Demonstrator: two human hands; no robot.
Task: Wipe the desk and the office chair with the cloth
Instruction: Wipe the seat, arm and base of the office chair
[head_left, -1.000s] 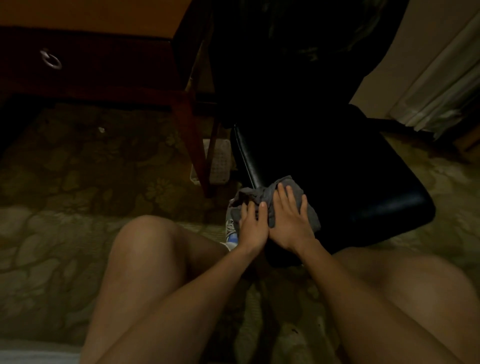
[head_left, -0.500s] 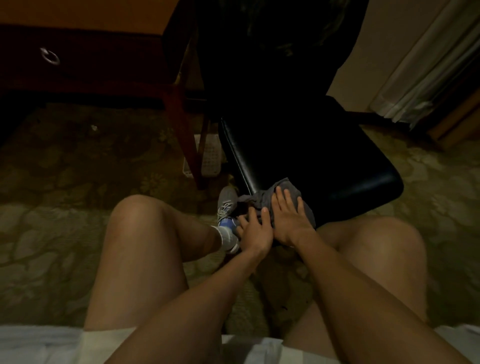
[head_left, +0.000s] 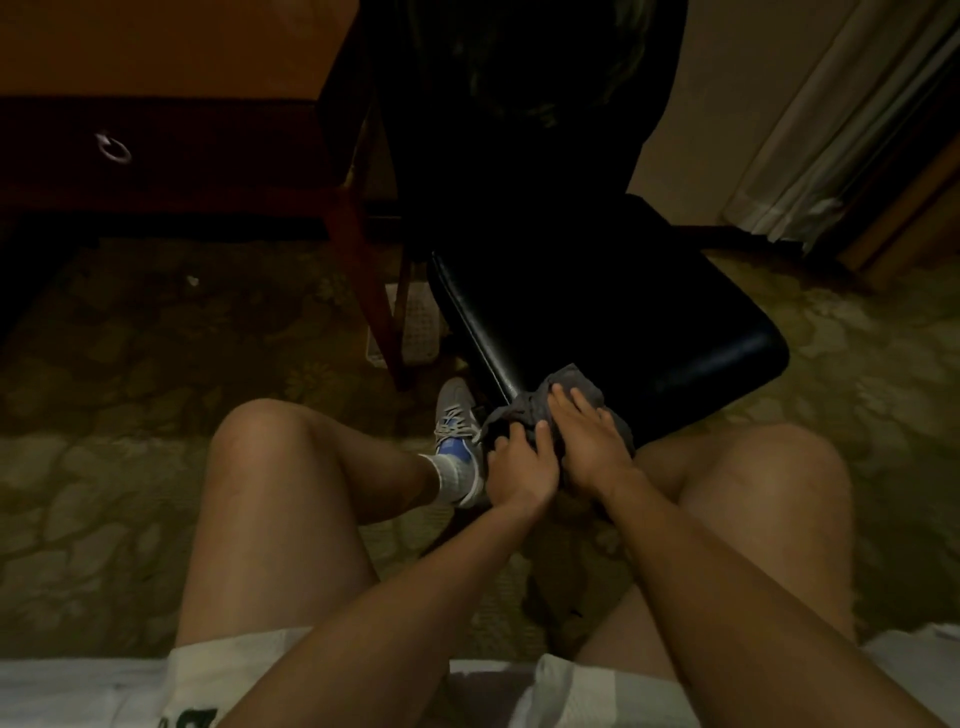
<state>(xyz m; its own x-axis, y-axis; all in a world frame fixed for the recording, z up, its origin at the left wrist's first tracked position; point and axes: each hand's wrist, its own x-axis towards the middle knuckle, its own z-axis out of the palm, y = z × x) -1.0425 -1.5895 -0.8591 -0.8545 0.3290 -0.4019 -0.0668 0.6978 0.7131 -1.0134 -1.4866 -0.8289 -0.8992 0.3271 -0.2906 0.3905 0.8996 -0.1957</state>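
Right grip (head_left: 587, 447) lies wide and flat, fingers straight, pressing the cloth (head_left: 579, 379) onto the near corner of the office chair (head_left: 623, 322). My left grip (head_left: 519, 467) rests on the fold drooping over that corner; whether it pinches, I cannot tell. I judge the bunched cloth should be spread first, then drawn in overlapping strokes along the rounded edge. The cloth is soft, crumpled grey and the seat glossy, padded black. Beyond stands the wooden table (head_left: 156, 52), over patterned carpet (head_left: 130, 364).
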